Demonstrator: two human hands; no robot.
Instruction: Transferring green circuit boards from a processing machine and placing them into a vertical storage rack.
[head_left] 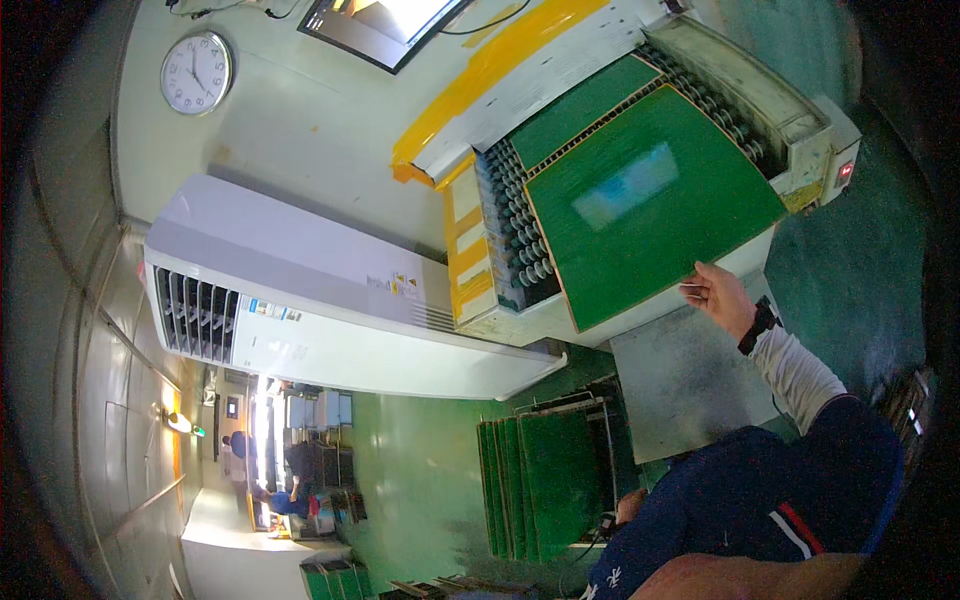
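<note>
A large green board (650, 215) lies on the roller conveyor (520, 225) of a cream-coloured machine. My right hand (722, 298) reaches up from a navy sleeve with a white cuff and a black wristband. Its fingers grip the board's near corner. A second green board (580, 110) lies further along the rollers. My left hand (630, 505) shows only as a small patch low down, beside a rack of upright green boards (535, 485). Its fingers are hidden.
A grey metal shelf (680, 375) sticks out below the conveyor. A big white air-conditioning cabinet (300, 290) stands to the left, with a wall clock (197, 72) and a screen (385, 25) above. The floor (420, 470) is green. People work far off at lower left (285, 495).
</note>
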